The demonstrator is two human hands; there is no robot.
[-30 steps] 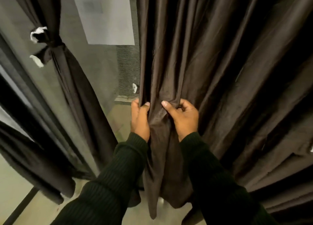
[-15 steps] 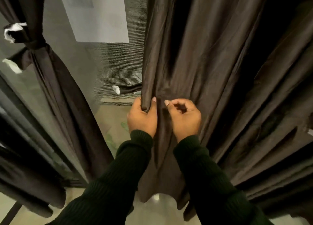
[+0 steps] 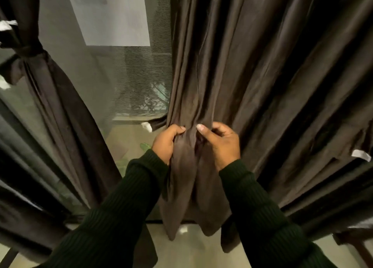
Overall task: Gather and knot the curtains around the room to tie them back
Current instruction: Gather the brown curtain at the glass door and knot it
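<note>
A dark brown curtain [image 3: 252, 65] hangs in loose folds over the middle and right of the view. My left hand [image 3: 164, 142] grips its left edge at waist height. Right beside it, my right hand [image 3: 220, 144] pinches a bunched fold of the same cloth. The gathered fabric hangs down between my wrists to the floor. A thin tie strap with a white tag [image 3: 147, 126] sticks out left of my left hand. At the far left hangs a second brown curtain [image 3: 50, 98], knotted back with its own tie [image 3: 26, 51].
Between the two curtains is a glass door with a mesh screen [image 3: 125, 76]. A white tag [image 3: 361, 155] shows on the right folds. Pale floor [image 3: 193, 251] lies below, and a dark wooden piece [image 3: 355, 241] stands at the lower right.
My hands have gathered more cloth into a tighter bunch between them, and the view has drifted right, so the knotted curtain sits nearer the left edge.
</note>
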